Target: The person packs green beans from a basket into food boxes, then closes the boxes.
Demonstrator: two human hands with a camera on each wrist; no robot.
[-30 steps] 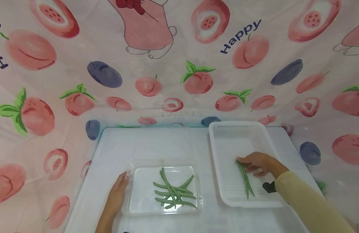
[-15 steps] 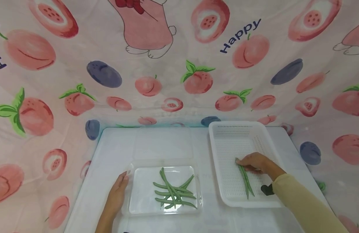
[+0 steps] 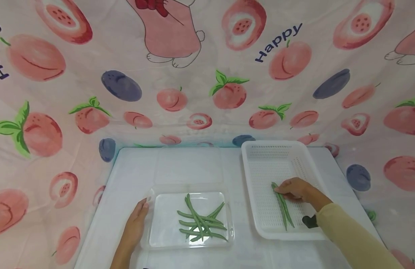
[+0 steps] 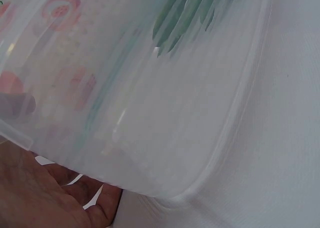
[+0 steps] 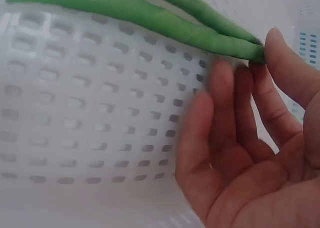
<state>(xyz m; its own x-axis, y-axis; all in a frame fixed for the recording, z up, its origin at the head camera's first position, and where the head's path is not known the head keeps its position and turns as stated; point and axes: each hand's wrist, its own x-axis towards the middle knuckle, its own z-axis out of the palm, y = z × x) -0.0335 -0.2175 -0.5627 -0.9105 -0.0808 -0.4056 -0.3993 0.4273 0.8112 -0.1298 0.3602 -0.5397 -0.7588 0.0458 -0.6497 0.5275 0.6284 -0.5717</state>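
A clear plastic container [image 3: 147,239] lies on the table with several green beans [image 3: 197,220] crossed over each other inside. My left hand [image 3: 136,220] grips its left side, thumb at the rim; the left wrist view shows the curled fingers [image 4: 102,203] beneath the edge. To the right is a white perforated basket [image 3: 259,179], where two long green beans [image 3: 283,209] lie almost side by side. My right hand [image 3: 296,189] reaches into it and pinches at the beans' upper ends between thumb and forefinger. In the right wrist view the other fingers [image 5: 222,103] are loosely bent below.
The container's transparent lid [image 3: 188,164] is folded back flat on the white table [image 3: 133,164]. A fruit-patterned cloth [image 3: 200,82] rises behind the table and along both sides. The basket's raised wall [image 3: 254,220] stands between the two work areas.
The right hand's fingers have drawn together at the beans' upper ends, and its wrist has shifted slightly. The two beans have moved a little at the top. The left hand and container stay still.
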